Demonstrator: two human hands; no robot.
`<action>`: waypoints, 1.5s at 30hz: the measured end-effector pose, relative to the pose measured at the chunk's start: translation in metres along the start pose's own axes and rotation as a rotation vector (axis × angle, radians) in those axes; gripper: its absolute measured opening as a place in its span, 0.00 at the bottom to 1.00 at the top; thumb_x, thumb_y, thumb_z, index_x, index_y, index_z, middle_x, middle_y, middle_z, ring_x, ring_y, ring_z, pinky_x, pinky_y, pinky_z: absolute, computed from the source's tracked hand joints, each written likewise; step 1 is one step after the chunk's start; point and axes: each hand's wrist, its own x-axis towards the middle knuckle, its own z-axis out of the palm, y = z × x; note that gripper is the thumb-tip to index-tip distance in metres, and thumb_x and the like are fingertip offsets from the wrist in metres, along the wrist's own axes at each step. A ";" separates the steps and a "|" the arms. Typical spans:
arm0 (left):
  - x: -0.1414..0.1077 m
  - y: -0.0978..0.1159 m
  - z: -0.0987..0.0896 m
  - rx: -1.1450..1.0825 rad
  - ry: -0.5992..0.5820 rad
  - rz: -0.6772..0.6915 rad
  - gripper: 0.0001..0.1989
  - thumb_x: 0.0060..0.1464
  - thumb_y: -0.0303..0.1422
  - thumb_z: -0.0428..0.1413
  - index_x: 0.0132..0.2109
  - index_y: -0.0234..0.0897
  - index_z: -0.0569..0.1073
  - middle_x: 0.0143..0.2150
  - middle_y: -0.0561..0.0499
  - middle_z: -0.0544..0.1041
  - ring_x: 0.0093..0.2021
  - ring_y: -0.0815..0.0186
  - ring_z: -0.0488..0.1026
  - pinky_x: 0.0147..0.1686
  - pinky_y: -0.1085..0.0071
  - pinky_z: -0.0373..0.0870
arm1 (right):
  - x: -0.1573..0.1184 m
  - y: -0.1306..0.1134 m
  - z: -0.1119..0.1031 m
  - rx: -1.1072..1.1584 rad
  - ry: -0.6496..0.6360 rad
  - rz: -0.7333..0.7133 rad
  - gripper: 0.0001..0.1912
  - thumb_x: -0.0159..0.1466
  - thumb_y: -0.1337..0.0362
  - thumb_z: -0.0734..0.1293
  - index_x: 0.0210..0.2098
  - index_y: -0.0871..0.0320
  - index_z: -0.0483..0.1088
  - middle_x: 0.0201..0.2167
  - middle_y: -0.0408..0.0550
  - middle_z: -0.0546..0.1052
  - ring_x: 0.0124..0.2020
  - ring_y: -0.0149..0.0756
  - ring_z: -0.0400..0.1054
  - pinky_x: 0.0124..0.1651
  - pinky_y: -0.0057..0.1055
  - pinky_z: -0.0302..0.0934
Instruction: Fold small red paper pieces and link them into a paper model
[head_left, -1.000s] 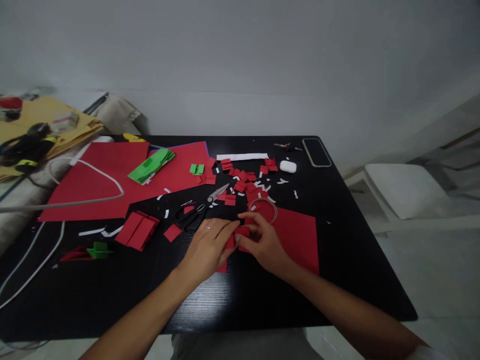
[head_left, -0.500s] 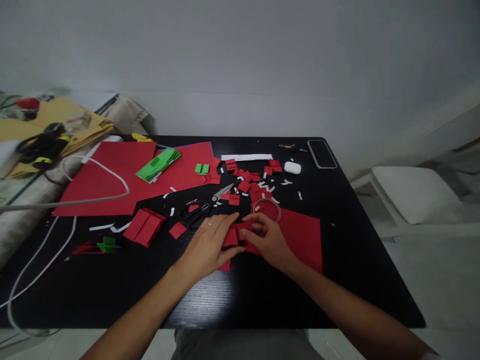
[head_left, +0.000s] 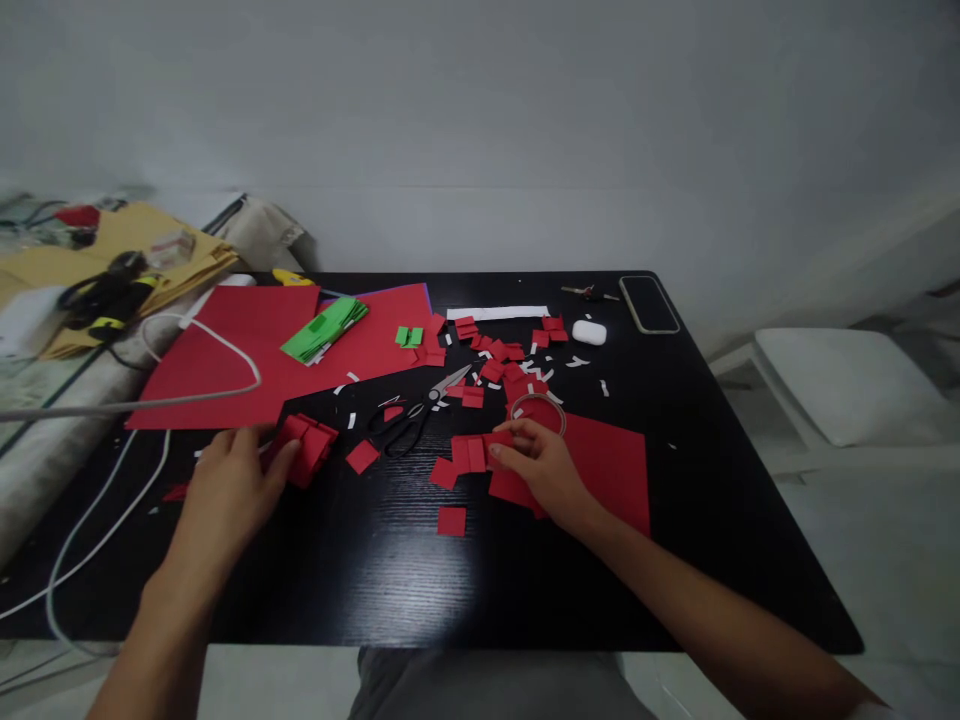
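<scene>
A black table fills most of the lower frame, with broad red sheets spread across its left part and a smaller red sheet right of centre. The left hand, left of centre, is partly curled, its thumb and fingers parted. The right hand, just right of centre, has its thumb and fingertips drawn close together. Scissors lie near the middle with blades pointing to the upper right, and a green folded bundle rests on the red sheets. The folded red stack touches the left hand's thumb; whether it is gripped I cannot tell. A phone lies toward the upper right. The folded red piece sits at frame centre, its right end pinched by the right hand, just below a tape ring. Smallest come a white case, a red square below the folded piece, and scattered white slips.
</scene>
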 end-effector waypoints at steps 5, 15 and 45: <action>0.005 -0.002 0.000 -0.083 -0.071 -0.061 0.11 0.61 0.43 0.56 0.40 0.39 0.72 0.40 0.44 0.77 0.43 0.47 0.77 0.41 0.55 0.73 | 0.001 0.001 -0.001 -0.011 -0.005 -0.001 0.18 0.53 0.57 0.78 0.39 0.56 0.74 0.29 0.43 0.81 0.33 0.39 0.79 0.42 0.35 0.70; -0.006 -0.001 -0.009 -0.308 0.016 -0.199 0.09 0.60 0.42 0.59 0.39 0.43 0.71 0.34 0.54 0.78 0.36 0.52 0.78 0.34 0.61 0.69 | 0.000 -0.002 0.000 -0.008 -0.020 -0.006 0.17 0.54 0.57 0.78 0.39 0.56 0.74 0.28 0.43 0.81 0.35 0.41 0.80 0.45 0.38 0.74; -0.029 0.159 0.043 -0.713 0.130 0.781 0.20 0.63 0.27 0.60 0.60 0.38 0.70 0.63 0.38 0.69 0.60 0.55 0.74 0.55 0.55 0.78 | 0.001 0.005 0.003 0.052 -0.032 -0.011 0.12 0.53 0.64 0.75 0.37 0.57 0.73 0.28 0.41 0.81 0.29 0.33 0.76 0.36 0.29 0.68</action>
